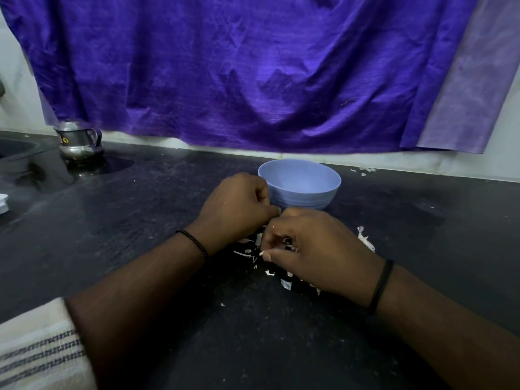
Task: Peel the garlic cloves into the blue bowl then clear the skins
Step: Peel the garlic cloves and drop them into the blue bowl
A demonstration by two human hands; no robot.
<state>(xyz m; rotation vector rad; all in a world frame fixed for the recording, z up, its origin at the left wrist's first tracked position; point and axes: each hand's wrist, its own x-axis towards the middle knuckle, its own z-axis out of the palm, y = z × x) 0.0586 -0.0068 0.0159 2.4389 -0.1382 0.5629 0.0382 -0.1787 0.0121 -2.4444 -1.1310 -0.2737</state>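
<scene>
Head view: hands [281, 220] over skins [253, 253]

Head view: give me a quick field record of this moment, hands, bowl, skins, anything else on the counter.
left hand: fingers curled, meets the right hand just before the bowl
right hand: fingers curled, pinching; clove hidden
blue bowl: upright behind the hands; contents not visible
garlic skins: scattered on the black counter under and around the hands
steel pot: far left, by the wall
purple cloth: hangs behind

Blue bowl [302, 190], purple cloth [239, 71], black counter [140, 220], whitish skins [365, 240], cream black-striped sleeve [36, 350]
</scene>
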